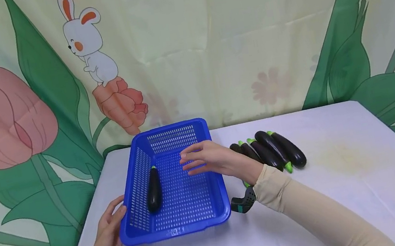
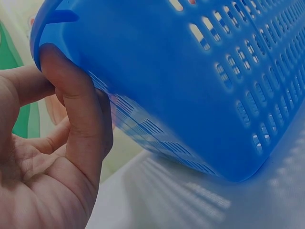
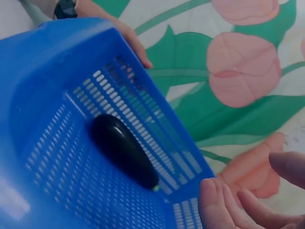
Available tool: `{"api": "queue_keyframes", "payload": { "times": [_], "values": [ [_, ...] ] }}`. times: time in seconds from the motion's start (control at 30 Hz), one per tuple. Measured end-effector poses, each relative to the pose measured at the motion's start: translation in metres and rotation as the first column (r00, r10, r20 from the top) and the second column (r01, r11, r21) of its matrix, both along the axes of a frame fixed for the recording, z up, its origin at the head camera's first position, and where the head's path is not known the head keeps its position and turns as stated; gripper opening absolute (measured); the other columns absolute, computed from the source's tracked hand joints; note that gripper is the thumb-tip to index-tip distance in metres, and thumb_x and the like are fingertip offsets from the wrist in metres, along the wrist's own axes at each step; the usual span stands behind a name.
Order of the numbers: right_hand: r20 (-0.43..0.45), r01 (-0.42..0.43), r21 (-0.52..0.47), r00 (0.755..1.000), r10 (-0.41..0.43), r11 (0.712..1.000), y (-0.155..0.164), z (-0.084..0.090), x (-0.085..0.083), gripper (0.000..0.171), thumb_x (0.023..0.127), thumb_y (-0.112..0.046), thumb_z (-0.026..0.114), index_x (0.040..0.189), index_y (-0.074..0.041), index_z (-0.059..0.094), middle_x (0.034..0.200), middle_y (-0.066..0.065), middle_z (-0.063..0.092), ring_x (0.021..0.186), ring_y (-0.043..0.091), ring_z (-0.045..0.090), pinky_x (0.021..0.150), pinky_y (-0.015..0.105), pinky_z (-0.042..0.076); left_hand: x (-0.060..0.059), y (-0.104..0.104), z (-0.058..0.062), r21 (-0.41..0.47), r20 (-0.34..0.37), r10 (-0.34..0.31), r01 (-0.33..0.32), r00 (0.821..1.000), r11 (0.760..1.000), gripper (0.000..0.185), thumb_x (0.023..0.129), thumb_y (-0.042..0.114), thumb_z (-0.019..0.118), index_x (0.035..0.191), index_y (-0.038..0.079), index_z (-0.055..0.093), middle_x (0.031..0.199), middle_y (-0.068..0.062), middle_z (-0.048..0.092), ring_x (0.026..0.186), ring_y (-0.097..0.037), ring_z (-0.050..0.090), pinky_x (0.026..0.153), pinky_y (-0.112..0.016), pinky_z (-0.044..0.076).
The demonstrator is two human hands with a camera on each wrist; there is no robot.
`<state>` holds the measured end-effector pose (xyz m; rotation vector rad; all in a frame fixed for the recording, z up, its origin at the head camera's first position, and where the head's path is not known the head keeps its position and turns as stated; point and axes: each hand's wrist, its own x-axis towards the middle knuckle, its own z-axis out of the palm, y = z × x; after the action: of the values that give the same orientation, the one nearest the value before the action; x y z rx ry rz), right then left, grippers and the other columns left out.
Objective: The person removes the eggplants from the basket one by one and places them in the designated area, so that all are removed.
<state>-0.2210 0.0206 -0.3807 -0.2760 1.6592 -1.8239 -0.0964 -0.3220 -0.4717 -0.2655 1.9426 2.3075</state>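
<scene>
A blue slotted basket [image 1: 184, 229] stands on the white table, and one dark eggplant [image 1: 153, 189] lies inside along its left wall. My right hand [image 1: 203, 159] hovers over the basket's middle with fingers relaxed, holding nothing. My left hand [image 1: 110, 230] lies against the outside of the basket's near-left corner. In the left wrist view its thumb [image 2: 71, 100] presses on the basket wall [image 2: 190, 86] just under the rim. The right wrist view looks down on the eggplant [image 3: 124, 150] in the basket [image 3: 47, 71], with my right fingertips [image 3: 224, 205] at the lower edge.
Several more dark eggplants [image 1: 270, 152] with green stems lie side by side on the table just right of the basket. A flowered backdrop hangs close behind the table. The white tabletop [image 1: 365, 164] stretches to the right.
</scene>
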Motion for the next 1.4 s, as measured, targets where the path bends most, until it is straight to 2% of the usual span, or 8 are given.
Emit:
{"api": "queue_keyframes", "payload": {
  "times": [0.17,0.37,0.63,0.77,0.87,1.07,1.17,1.4],
  "values": [
    [0.056,-0.012,0.030,0.998,0.011,0.999,-0.016,-0.002,0.001,0.040,0.104,-0.017,0.065,0.139,0.002,0.060,0.139,0.024,0.065,0.130,0.042,0.064,0.105,0.049,0.057,-0.001,0.000,0.000,0.011,0.002,0.009,-0.009,1.000,1.000,0.029,0.111,0.026,0.049,0.140,0.029,0.047,0.118,0.010,0.072,0.102,-0.009,0.074,0.085,-0.031,0.064],
    [0.154,-0.009,0.047,0.988,0.001,0.999,-0.035,-0.008,0.002,0.044,0.100,-0.018,0.071,0.137,0.003,0.061,0.134,0.023,0.068,0.117,0.035,0.072,0.107,0.051,0.056,0.000,0.000,0.000,0.011,0.002,0.014,-0.014,1.000,1.000,0.029,0.111,0.026,0.050,0.140,0.029,0.047,0.118,0.011,0.073,0.102,-0.010,0.074,0.085,-0.032,0.065],
    [0.247,-0.016,0.079,0.969,-0.004,0.997,-0.059,-0.012,0.006,0.047,0.099,-0.018,0.072,0.138,0.005,0.059,0.146,0.029,0.058,0.133,0.044,0.062,0.111,0.052,0.052,0.000,-0.001,-0.002,0.026,-0.005,0.006,-0.006,1.000,1.000,0.028,0.111,0.025,0.049,0.139,0.030,0.049,0.116,0.010,0.074,0.100,-0.010,0.075,0.083,-0.032,0.065],
    [0.253,-0.026,0.113,0.967,-0.004,0.993,-0.071,-0.016,0.009,0.043,0.098,-0.019,0.074,0.133,0.004,0.061,0.145,0.030,0.059,0.131,0.045,0.063,0.110,0.053,0.053,0.001,-0.001,-0.001,0.028,-0.007,0.005,-0.005,1.000,1.000,0.028,0.111,0.025,0.049,0.139,0.030,0.048,0.116,0.010,0.074,0.099,-0.010,0.076,0.083,-0.032,0.065],
    [0.244,-0.009,0.145,0.969,-0.027,0.989,-0.080,-0.019,0.009,0.048,0.096,-0.019,0.076,0.134,0.003,0.058,0.139,0.030,0.063,0.125,0.044,0.066,0.108,0.053,0.054,0.000,-0.001,-0.001,0.028,-0.012,-0.004,0.004,1.000,1.000,0.029,0.111,0.024,0.048,0.140,0.029,0.047,0.117,0.010,0.074,0.100,-0.010,0.076,0.083,-0.032,0.065],
    [0.228,0.030,0.228,0.970,-0.083,0.973,-0.094,-0.024,0.009,0.082,0.095,-0.020,0.079,0.157,0.001,0.028,0.132,0.029,0.065,0.117,0.042,0.070,0.102,0.051,0.058,0.000,-0.001,0.000,0.033,-0.019,-0.021,0.021,1.000,0.999,0.030,0.112,0.024,0.047,0.141,0.028,0.045,0.117,0.010,0.073,0.100,-0.010,0.075,0.082,-0.033,0.065],
    [0.225,0.041,0.257,0.969,-0.101,0.966,-0.100,-0.026,0.008,0.094,0.094,-0.019,0.079,0.162,-0.001,0.016,0.132,0.030,0.064,0.116,0.043,0.070,0.100,0.051,0.060,-0.001,0.000,0.001,0.018,-0.026,-0.020,0.020,0.999,1.000,0.031,0.112,0.024,0.048,0.142,0.027,0.044,0.117,0.010,0.073,0.100,-0.010,0.075,0.082,-0.032,0.065],
    [0.216,0.073,0.321,0.965,-0.148,0.944,-0.110,-0.030,0.004,0.091,0.094,-0.018,0.079,0.162,-0.002,0.020,0.133,0.032,0.063,0.118,0.045,0.069,0.097,0.052,0.061,0.000,0.000,0.002,0.014,-0.016,-0.007,0.007,1.000,1.000,0.031,0.111,0.024,0.048,0.142,0.027,0.044,0.118,0.011,0.073,0.101,-0.011,0.076,0.082,-0.034,0.065]
  ]
}}
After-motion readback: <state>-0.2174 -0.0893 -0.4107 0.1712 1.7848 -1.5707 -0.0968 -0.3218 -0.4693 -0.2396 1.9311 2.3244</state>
